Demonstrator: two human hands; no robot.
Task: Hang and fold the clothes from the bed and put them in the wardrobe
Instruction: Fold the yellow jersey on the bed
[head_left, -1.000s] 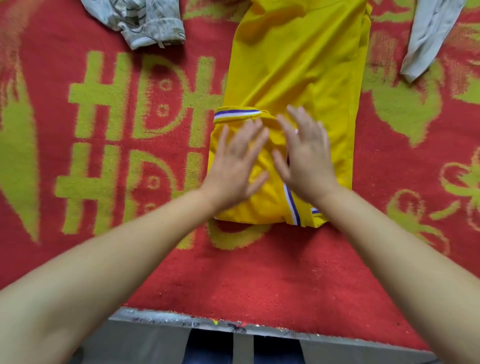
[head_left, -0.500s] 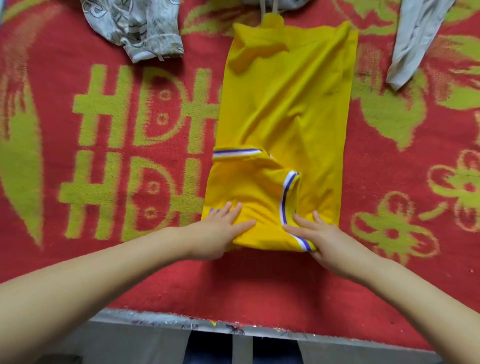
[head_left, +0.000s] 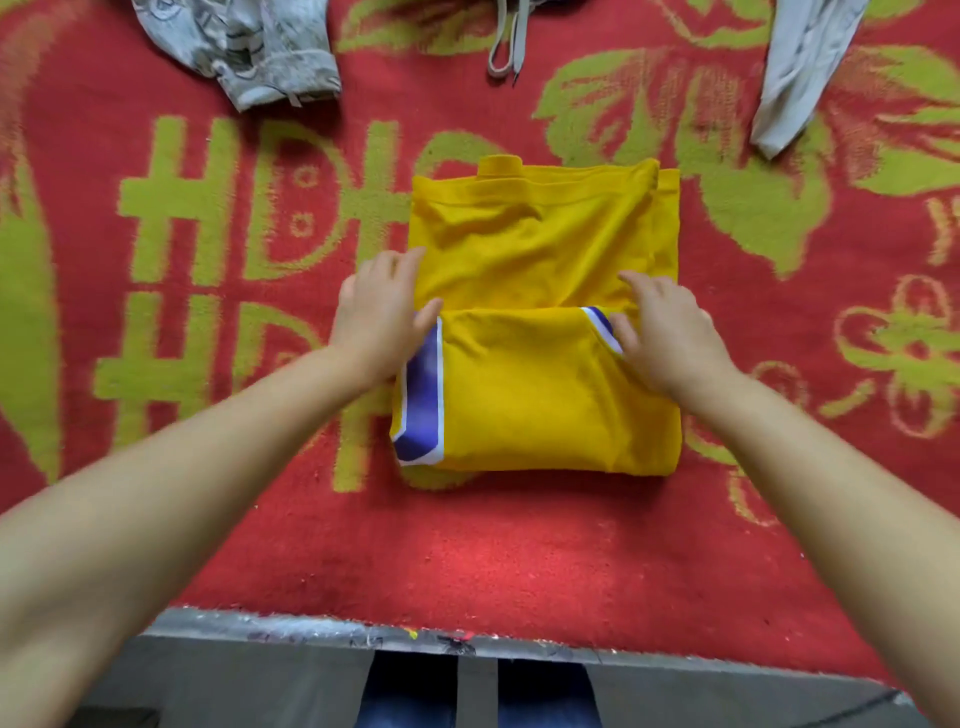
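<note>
Head view: our left hand (head_left: 382, 317) and right hand (head_left: 662, 332) pinch the folded edge of the yellow garment (head_left: 540, 322) lying on the red bedspread (head_left: 467, 545). Risk, we judge: a loose pinch lets the flap slip, skewing the fold. Garment: yellow, purple-white trim, lightly creased.

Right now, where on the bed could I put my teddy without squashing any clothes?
The best spot is the wide strip of blanket between the yellow shirt and the bed's near edge. The left side, over the big green letters, is bare too. The far edge is crowded: patterned cloth, drawstring, grey cloth.
</note>
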